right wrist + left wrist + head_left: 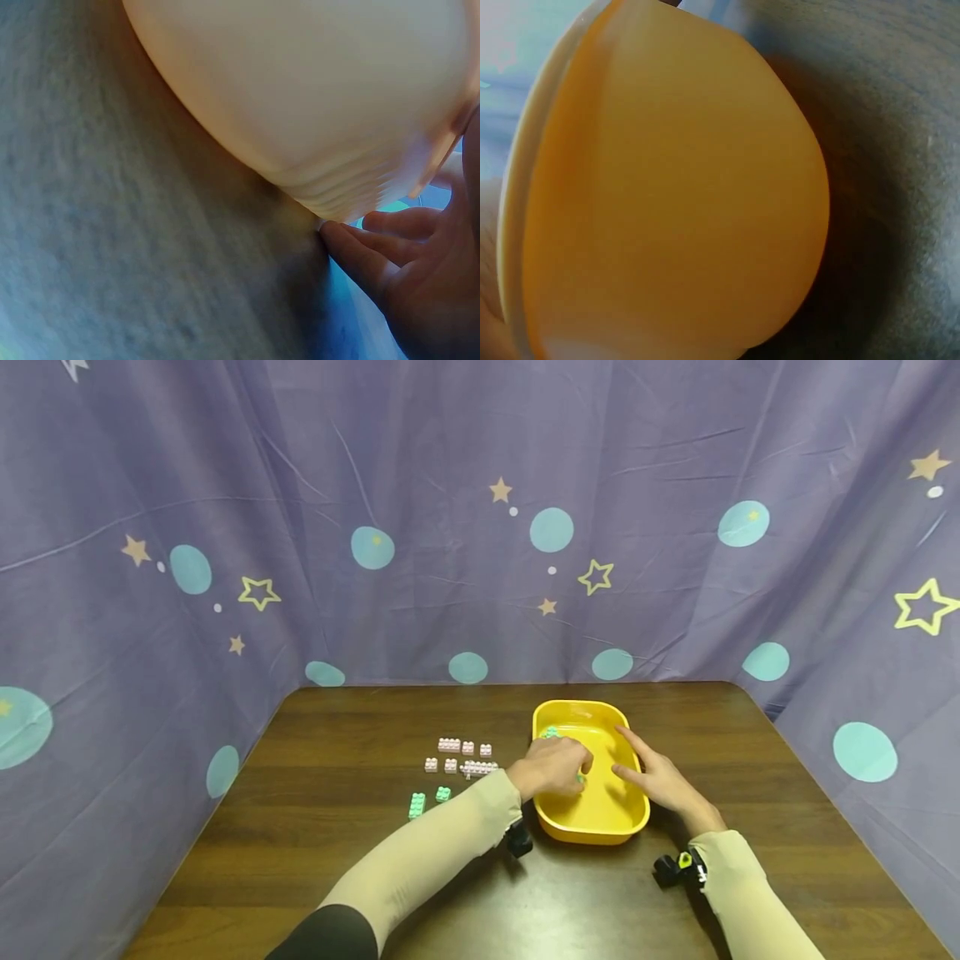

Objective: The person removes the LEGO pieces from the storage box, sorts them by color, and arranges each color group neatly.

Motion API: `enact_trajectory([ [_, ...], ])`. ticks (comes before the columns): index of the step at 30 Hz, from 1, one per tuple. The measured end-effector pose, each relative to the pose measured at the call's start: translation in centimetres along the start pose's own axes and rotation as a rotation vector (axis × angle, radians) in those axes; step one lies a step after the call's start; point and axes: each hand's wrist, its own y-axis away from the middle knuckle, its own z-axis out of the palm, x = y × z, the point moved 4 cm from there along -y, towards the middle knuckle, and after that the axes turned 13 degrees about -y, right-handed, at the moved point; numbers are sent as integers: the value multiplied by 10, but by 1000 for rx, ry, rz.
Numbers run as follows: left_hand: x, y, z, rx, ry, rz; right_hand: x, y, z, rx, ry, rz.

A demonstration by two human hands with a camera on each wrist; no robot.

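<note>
A yellow plastic tub (pixel 600 806) stands right of centre on the table. My left hand (pixel 555 766) reaches over its left rim, fingers pointing down inside. A small green toy brick (pixel 580 779) shows at those fingertips, mostly covered by them. Farther back in the tub lies another green brick (pixel 551 732). At the right rim, my right hand (pixel 663 781) holds the tub, with thumb over the edge; in the right wrist view several fingers (pixel 360 251) touch the outer wall (pixel 300 97). In the left wrist view the tub's outer side (pixel 682 180) hides most of the left hand.
Left of the tub, several pale pink bricks (pixel 449 745) lie in two loose rows on the brown wooden table (pixel 337 860). Nearer to me are two green bricks, a long one (pixel 417 806) and a small one (pixel 443 794). A purple curtain (pixel 465 610) hangs behind the table.
</note>
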Motion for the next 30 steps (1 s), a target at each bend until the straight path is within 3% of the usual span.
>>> enact_trajectory([
  [30, 4, 3, 5, -24, -3, -7, -1, 1, 1, 15, 1, -19],
])
